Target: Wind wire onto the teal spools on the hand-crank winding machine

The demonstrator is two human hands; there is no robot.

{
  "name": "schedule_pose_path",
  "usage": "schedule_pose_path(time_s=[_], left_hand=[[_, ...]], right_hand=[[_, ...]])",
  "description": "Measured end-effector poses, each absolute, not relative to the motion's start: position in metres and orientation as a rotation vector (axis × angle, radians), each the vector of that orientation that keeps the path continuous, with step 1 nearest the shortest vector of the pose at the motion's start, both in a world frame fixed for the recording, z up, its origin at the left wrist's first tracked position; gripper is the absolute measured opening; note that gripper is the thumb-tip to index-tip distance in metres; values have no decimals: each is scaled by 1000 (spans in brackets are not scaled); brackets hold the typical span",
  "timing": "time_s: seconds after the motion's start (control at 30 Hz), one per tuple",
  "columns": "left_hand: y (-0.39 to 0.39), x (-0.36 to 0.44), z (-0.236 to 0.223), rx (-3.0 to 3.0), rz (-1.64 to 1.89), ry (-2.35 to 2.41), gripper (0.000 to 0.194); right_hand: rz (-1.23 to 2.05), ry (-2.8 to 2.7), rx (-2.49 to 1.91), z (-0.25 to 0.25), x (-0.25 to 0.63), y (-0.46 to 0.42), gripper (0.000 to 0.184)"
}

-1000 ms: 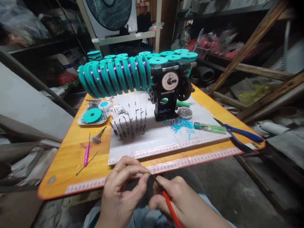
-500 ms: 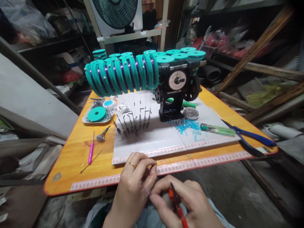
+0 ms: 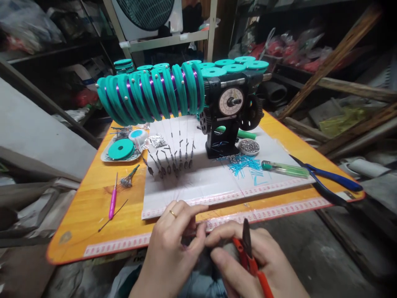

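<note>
Near the table's front edge, my left hand (image 3: pixel 173 240) has its index finger stretched forward and the other fingers curled, the thumb bent in below. Between these fingers a thin line, too fine to trace clearly, seems to be held. My right hand (image 3: pixel 260 256) is wrapped around small red-handled scissors (image 3: pixel 252 263), dark blade pointing up and away. Its thumb and index fingertips come close to my left thumb. Beyond both hands, teal foam spools (image 3: pixel 151 93) wound with purple line sit in a row on a black winding machine (image 3: pixel 225 120). Weighted dark rigs (image 3: pixel 169 163) hang below them on thin lines.
On the white board (image 3: pixel 198 186) lie blue-stemmed pins (image 3: pixel 243 165), a dish of metal beads (image 3: pixel 249 146) and a green-capped tube (image 3: pixel 285 169). Blue-handled pliers (image 3: pixel 331 180) rest at the right edge. At left are a magenta-handled tool (image 3: pixel 113 203) and a tray with a teal disc (image 3: pixel 120 149).
My left index finger has straightened forward, away from the thumb. My right hand has moved slightly right, and the scissors now show more of their red handles. The view has shifted a little.
</note>
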State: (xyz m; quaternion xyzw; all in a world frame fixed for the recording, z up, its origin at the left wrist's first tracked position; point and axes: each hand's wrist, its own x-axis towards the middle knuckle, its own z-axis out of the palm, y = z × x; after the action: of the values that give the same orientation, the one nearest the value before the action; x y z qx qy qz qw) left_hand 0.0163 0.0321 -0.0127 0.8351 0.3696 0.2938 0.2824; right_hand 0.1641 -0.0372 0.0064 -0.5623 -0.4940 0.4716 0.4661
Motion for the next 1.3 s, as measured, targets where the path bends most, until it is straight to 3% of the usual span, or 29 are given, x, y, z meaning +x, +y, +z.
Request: schedule_pose_path(time_s=[0.27,0.53,0.63,0.8,0.9,1.03,1.2,1.3], left_hand=[[33,21,-12,2402,790,980,28],[32,20,-7,2242,847,983,20],[34,20,-9,2211,895,974,12],[40,20,-15,2264,952,987,15],[46,21,-16,2343,962,1067,11],[51,24,-14,2466,894,1184,7],[53,30,-11,2522,817,1186,6],[54,30,-11,2517,795,1188,8]], right_hand=[[1105,-1350,-1441,0,157,-32,12],[1261,-953,-1480,-2,161,-24,30],[1331,-918,-1453,-4,164,-20,30],[1389,-911,-1429,-5,167,-19,33],[1253,-999,-1463,-6,172,-21,29],[820,-1380,-1509,-17,180,-28,19],[441,-1858,-1397,-39,185,-34,56],[329,-1985,-1468,-45,184,-34,62]])
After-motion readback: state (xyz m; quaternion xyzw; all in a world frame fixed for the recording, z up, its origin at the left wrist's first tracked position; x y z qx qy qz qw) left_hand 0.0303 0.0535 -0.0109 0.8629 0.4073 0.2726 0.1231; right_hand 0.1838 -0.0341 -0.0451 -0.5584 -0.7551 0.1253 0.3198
